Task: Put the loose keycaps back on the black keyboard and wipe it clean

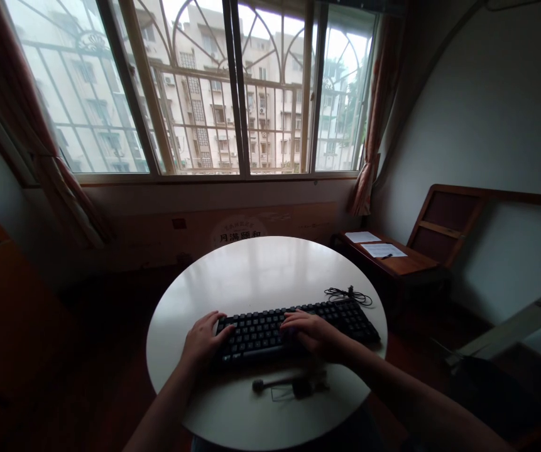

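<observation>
A black keyboard lies across the near half of a round white table. My left hand rests at the keyboard's left end, fingers curled loosely against its edge and keys. My right hand lies flat on the middle keys with the fingers stretched out. Neither hand holds anything. The keyboard's coiled black cable sits behind its right end. A small dark brush-like tool lies on the table just in front of the keyboard, between my forearms.
A low wooden desk with white papers stands at the right by the wall, with a wooden frame leaning behind it. A large barred window with curtains fills the far wall. Dark floor surrounds the table.
</observation>
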Tool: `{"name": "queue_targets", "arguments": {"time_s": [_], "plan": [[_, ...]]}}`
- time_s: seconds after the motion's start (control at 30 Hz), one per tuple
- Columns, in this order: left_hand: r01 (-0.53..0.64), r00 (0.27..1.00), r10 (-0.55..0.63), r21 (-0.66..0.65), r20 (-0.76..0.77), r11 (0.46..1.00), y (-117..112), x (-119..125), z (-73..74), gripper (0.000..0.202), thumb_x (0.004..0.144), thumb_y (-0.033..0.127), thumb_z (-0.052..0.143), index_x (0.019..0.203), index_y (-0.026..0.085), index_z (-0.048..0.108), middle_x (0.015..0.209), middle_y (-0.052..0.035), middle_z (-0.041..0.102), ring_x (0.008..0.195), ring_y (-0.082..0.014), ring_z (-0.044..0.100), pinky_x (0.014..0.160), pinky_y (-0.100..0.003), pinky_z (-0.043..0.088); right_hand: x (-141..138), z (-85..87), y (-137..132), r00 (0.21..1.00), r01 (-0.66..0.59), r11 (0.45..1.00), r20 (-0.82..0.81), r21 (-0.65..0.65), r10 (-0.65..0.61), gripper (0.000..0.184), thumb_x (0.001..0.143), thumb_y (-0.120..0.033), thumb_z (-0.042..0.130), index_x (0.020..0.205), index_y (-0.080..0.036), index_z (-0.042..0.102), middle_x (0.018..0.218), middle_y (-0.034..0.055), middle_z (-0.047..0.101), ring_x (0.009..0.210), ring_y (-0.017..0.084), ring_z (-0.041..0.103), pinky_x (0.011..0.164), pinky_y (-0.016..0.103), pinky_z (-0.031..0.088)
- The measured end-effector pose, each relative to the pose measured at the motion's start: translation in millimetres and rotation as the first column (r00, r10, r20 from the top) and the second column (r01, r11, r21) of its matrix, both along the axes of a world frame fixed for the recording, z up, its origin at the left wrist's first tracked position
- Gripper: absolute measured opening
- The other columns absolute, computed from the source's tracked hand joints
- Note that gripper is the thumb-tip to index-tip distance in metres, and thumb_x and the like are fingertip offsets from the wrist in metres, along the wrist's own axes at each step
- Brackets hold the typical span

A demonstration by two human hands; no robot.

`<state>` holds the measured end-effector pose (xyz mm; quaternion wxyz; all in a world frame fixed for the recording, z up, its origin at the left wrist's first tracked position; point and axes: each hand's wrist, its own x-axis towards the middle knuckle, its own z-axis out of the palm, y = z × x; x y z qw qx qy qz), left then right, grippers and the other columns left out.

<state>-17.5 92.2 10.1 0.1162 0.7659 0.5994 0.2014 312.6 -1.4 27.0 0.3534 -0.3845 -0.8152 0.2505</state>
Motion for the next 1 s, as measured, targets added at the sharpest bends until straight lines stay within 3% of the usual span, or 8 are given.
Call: {"name": "queue_targets", "arguments": {"time_s": [0.13, 0.23, 0.4, 0.53, 0.6, 0.7, 0.8, 1.0], "plan": [[0.01, 0.999, -0.012, 0.038, 0.034, 0.999, 0, -2, -1.6, 0.055, 0.084, 0.057, 0.052, 0.12, 0.019, 0.068, 0.136, -0.013, 0.063, 0.127, -0.032, 0.057, 0.108, -0.045, 0.044, 31, 20.5, -19, 0.911, 0.175, 0.981, -0.364, -0.083, -0.194, 0.029, 0.095, -0.041, 0.052, 0.098, -0.016, 0.067, 0.092, 0.0079, 0.07, 0.086, 0.02, 0.067, 0.087, 0.036, 0.056], [0.011, 0.999, -0.013, 0.053, 0.046, 0.999, 0, -3, -2.3, 0.055, 0.084, 0.058, 0.054, 0.119, 0.02, 0.069, 0.134, -0.0121, 0.065, 0.126, -0.0325, 0.058, 0.107, -0.045, 0.046, 64, 21.4, -41, 0.663, 0.311, 0.919, -0.638, -0.241, -0.392, 0.044, 0.09, -0.061, 0.053, 0.089, -0.017, 0.058, 0.074, 0.0058, 0.066, 0.069, 0.02, 0.066, 0.064, 0.03, 0.055], [0.004, 0.999, -0.006, 0.042, 0.053, 0.999, -1, -2, -1.4, 0.056, 0.084, 0.057, 0.052, 0.122, 0.018, 0.067, 0.134, -0.0127, 0.064, 0.126, -0.0322, 0.058, 0.107, -0.045, 0.045, 117, 3.8, -89, 0.235, 0.345, 0.817, -0.8, -0.462, -0.552, 0.047, 0.084, -0.063, 0.06, 0.075, -0.019, 0.048, 0.058, -0.0017, 0.051, 0.047, 0.011, 0.05, 0.045, 0.023, 0.045], [-0.001, 0.997, -0.003, 0.054, 0.076, 0.999, -2, -1, -3.2, 0.056, 0.085, 0.055, 0.049, 0.122, 0.016, 0.066, 0.133, -0.0136, 0.065, 0.125, -0.0317, 0.058, 0.107, -0.045, 0.045, 156, -9.8, -124, -0.075, 0.355, 0.576, -0.636, -0.737, -0.768, 0.038, 0.065, -0.045, 0.074, 0.08, -0.018, 0.054, 0.065, 0.0004, 0.058, 0.049, 0.013, 0.055, 0.039, 0.021, 0.043], [-0.001, 0.994, -0.005, 0.06, 0.106, 0.998, -2, -1, -4.4, 0.056, 0.086, 0.054, 0.048, 0.122, 0.015, 0.065, 0.132, -0.0145, 0.065, 0.124, -0.0317, 0.058, 0.107, -0.046, 0.045, 173, -11.8, -137, -0.159, 0.332, 0.486, -0.556, -0.809, -0.816, 0.041, 0.054, -0.032, 0.077, 0.088, -0.017, 0.059, 0.077, 0.0031, 0.065, 0.062, 0.017, 0.064, 0.043, 0.023, 0.05], [0.0, 0.984, -0.018, 0.1, 0.178, 0.995, -4, -1, -5.0, 0.052, 0.086, 0.051, 0.047, 0.12, 0.015, 0.065, 0.13, -0.015, 0.065, 0.123, -0.0308, 0.058, 0.108, -0.046, 0.045, 186, -9.8, -150, -0.143, 0.366, 0.521, -0.6, -0.771, -0.787, 0.052, 0.043, -0.018, 0.082, 0.088, -0.02, 0.057, 0.098, 0.0016, 0.068, 0.08, 0.021, 0.069, 0.057, 0.026, 0.059], [0.007, 0.968, -0.045, 0.155, 0.246, 0.988, -6, -1, -3.7, 0.047, 0.088, 0.049, 0.047, 0.116, 0.017, 0.066, 0.13, -0.014, 0.065, 0.124, -0.0299, 0.057, 0.11, -0.048, 0.043, 183, -7.5, -157, -0.042, 0.422, 0.577, -0.651, -0.699, -0.757, 0.059, 0.04, -0.019, 0.089, 0.088, -0.023, 0.055, 0.101, -0.0021, 0.066, 0.077, 0.017, 0.067, 0.054, 0.023, 0.057], [0.076, 0.954, -0.132, 0.209, 0.268, 0.975, -17, 2, 0.2, 0.04, 0.09, 0.051, 0.049, 0.104, 0.021, 0.071, 0.134, -0.011, 0.061, 0.127, -0.0289, 0.054, 0.111, -0.047, 0.043, 163, -16.9, -151, 0.325, 0.461, 0.609, -0.516, -0.645, -0.793, 0.061, 0.064, -0.049, 0.085, 0.115, -0.027, 0.06, 0.083, -0.001, 0.062, 0.052, 0.008, 0.048, 0.038, 0.016, 0.037]]}}
